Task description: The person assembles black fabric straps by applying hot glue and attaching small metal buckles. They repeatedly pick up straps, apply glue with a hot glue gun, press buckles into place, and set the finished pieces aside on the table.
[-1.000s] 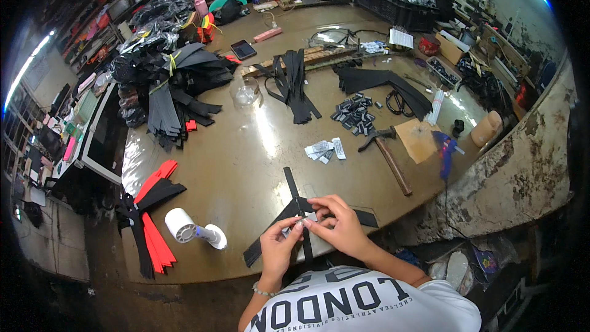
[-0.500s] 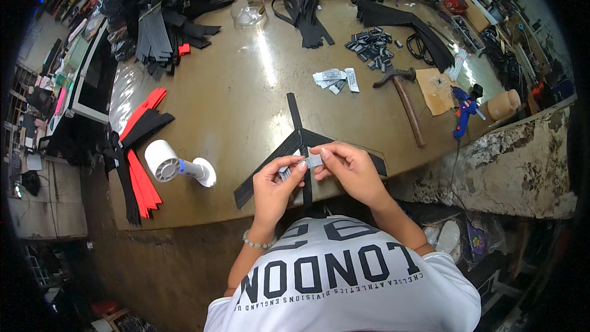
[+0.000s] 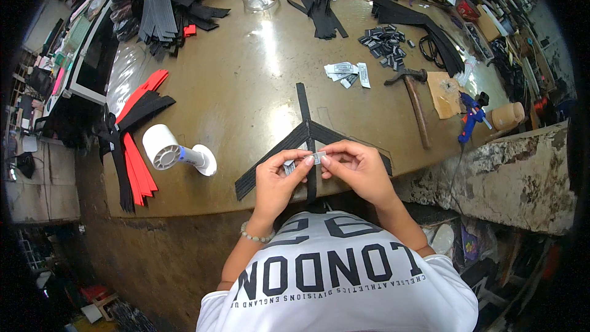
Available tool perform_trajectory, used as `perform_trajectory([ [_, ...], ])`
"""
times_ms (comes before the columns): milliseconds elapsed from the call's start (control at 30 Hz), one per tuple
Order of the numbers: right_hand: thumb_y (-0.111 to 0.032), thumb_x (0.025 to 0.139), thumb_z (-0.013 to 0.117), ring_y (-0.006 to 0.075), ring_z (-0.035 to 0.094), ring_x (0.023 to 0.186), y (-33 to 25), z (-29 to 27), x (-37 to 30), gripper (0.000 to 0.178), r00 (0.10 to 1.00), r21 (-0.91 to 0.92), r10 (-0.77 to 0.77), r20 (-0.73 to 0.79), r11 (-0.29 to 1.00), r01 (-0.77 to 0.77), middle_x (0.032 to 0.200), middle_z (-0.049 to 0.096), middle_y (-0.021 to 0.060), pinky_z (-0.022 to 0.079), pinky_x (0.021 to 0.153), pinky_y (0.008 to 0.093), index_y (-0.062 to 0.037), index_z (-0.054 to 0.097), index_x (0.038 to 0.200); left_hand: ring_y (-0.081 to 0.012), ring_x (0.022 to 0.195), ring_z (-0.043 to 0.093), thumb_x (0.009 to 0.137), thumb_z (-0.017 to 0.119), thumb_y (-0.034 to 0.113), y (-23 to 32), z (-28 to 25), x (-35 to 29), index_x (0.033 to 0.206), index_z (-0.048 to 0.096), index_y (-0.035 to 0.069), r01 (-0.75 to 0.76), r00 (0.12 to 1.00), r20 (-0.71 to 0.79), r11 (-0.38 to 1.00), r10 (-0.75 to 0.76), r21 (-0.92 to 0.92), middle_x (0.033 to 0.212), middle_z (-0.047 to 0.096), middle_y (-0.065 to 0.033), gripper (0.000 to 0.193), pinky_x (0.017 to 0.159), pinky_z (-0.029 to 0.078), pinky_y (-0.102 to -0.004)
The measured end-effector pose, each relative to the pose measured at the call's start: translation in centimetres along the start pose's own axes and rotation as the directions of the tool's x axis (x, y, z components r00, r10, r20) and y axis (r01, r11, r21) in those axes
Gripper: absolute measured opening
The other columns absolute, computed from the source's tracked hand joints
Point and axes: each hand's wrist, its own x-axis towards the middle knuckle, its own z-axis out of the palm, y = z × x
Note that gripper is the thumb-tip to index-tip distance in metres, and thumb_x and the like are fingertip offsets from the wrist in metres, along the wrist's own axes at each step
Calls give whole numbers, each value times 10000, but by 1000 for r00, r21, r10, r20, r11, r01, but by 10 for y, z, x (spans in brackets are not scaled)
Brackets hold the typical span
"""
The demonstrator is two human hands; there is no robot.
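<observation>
Between the fingertips of both hands is a small white printed label (image 3: 318, 157), pinched at its two ends. My left hand (image 3: 278, 178) is closed on its left end, with more white labels (image 3: 288, 166) tucked under the fingers. The right end sits between the thumb and finger of my right hand (image 3: 361, 171). Beneath the hands lie black webbing straps (image 3: 273, 158), fanned out to both sides in an arrow shape. One narrow black strap (image 3: 303, 102) runs up the middle and toward the table edge; the hands partly cover it.
On the table (image 3: 215, 86) stand a white spool (image 3: 163, 147) and, beside it, red and black straps (image 3: 132, 154). Farther right are loose labels (image 3: 347, 72), black buckles (image 3: 384, 43), a hammer (image 3: 415, 104), and a blue glue gun (image 3: 472, 117). Black strap bundles (image 3: 163, 18) lie far left.
My right fingers have shifted on the label, which now lies flatter between both hands. The whole view has tilted slightly, so the table things appear higher and mostly farther right.
</observation>
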Motion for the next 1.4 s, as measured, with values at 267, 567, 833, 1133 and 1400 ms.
perform_trajectory([
  [267, -123, 910, 694, 90, 646, 700, -2, -12, 27, 191, 997, -264, 43, 63, 964, -25, 790, 701, 64, 517, 638, 245, 52, 697, 988, -106, 676, 602, 866, 747, 100, -3, -6, 7, 964, 711, -30, -143, 984, -50, 920, 172, 364, 860, 705, -81, 167, 617, 492, -253],
  [567, -192, 829, 760, 111, 629, 633, -5, -19, 95, 236, 994, -687, 41, 97, 726, 37, 714, 693, 86, 512, 602, 275, 36, 712, 868, -137, 613, 579, 811, 776, 129, -12, -8, 49, 827, 702, -19, -141, 955, -99, 722, 278, 677, 685, 641, -97, 166, 577, 463, -288],
  [833, -176, 809, 761, 115, 610, 608, 11, -23, 96, 217, 998, -673, 4, 67, 739, 42, 679, 671, 76, 499, 580, 278, 31, 701, 841, -124, 552, 553, 804, 783, 133, -16, -6, 49, 950, 709, -2, -120, 946, -151, 743, 286, 658, 643, 620, -70, 212, 537, 449, -286],
  [1133, -168, 804, 794, 91, 543, 561, -15, -31, 59, 330, 985, -842, 161, 65, 539, -33, 607, 593, 45, 443, 520, 260, -26, 514, 703, -223, 572, 577, 809, 754, 108, -15, -8, 45, 936, 689, 1, -129, 960, -102, 738, 260, 663, 651, 599, -108, 178, 575, 471, -346],
  [1400, -143, 806, 742, 377, 628, 690, 15, 0, 17, 278, 985, -844, -124, 120, 510, 167, 780, 631, 167, 515, 640, 425, -32, 560, 984, -238, 617, 570, 819, 741, 101, -15, -6, 44, 918, 700, 29, -153, 957, -95, 753, 275, 640, 686, 585, -103, 130, 607, 470, -356],
])
